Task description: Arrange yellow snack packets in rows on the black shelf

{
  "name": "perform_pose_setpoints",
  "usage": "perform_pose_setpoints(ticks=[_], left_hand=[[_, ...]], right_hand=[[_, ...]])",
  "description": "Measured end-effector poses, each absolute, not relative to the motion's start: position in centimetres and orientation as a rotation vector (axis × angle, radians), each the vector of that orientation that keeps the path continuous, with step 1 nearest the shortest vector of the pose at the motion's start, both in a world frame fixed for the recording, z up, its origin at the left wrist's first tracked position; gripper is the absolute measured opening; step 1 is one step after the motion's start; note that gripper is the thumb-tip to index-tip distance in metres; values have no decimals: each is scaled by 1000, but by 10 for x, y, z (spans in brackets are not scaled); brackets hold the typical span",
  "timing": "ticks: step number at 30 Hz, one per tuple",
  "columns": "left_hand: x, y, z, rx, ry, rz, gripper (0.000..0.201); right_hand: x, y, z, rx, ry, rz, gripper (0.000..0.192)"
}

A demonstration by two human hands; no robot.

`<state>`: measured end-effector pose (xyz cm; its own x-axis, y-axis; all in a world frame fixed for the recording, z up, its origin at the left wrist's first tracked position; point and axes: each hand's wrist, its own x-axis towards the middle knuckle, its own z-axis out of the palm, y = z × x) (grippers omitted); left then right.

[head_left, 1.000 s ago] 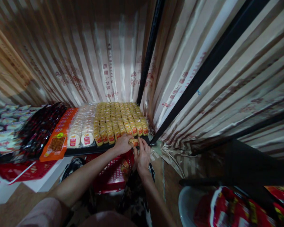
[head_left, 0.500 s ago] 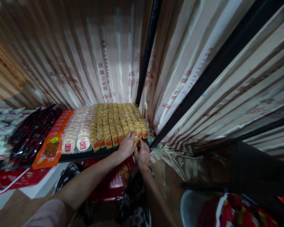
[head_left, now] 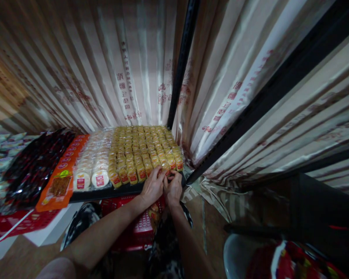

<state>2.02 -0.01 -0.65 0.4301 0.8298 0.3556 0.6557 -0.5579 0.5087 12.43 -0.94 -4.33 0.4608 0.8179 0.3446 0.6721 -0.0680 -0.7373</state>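
Showing between left hand (head_left: 152, 189), right hand (head_left: 173, 190): packet (head_left: 165, 171) (part-hidden).

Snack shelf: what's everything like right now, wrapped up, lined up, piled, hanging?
Yellow packets: wrapped, in tight rows
Left hand: fingers bent at their front row, grip hidden
Right hand: fingers bent, beside the left hand
White round packets: wrapped, in two lines
Orange bags: overlapping, front one past the shelf edge
Dark packets: overlapping
Red basket: partly hidden
Curtain: hanging in folds
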Motion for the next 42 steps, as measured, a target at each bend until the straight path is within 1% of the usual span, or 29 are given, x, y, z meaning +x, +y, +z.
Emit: perform_pose_setpoints(ticks=[4,13,19,27,31,33,34,37,39,42], left_hand=[[20,1,-17,2491,1199,794,51],[23,9,-36,2462,1203,759,58],[24,12,-46,2473,1183,730,52],[19,0,-32,2565,1194,785,42],[-7,-16,-39,2667,1319,933,36],[-29,-24,-45,2720,1391,1030,32],[-43,-27,-48,2758,1406,1024,31],[-87,-31,-50,2873,1466,895,35],[-113,-30,-48,2990,1365,751,42],[-132,-24,-40,3132,1167,590,44]], right_hand=[[125,-11,-45,-1736,-1314,175,17],[130,-10,-60,-1827,-1412,111,32],[129,-6,-58,-1919,-1452,97,34],[131,-3,-59,-1906,-1446,101,34],[134,-2,-61,-1733,-1446,61,37],[136,-6,-60,-1578,-1486,23,36],[137,-9,-58,-1514,-1498,6,34],[135,-18,-48,-1425,-1505,-19,27],[127,-21,-35,-1397,-1534,-7,25],[104,-12,-13,-1357,-1628,0,25]])
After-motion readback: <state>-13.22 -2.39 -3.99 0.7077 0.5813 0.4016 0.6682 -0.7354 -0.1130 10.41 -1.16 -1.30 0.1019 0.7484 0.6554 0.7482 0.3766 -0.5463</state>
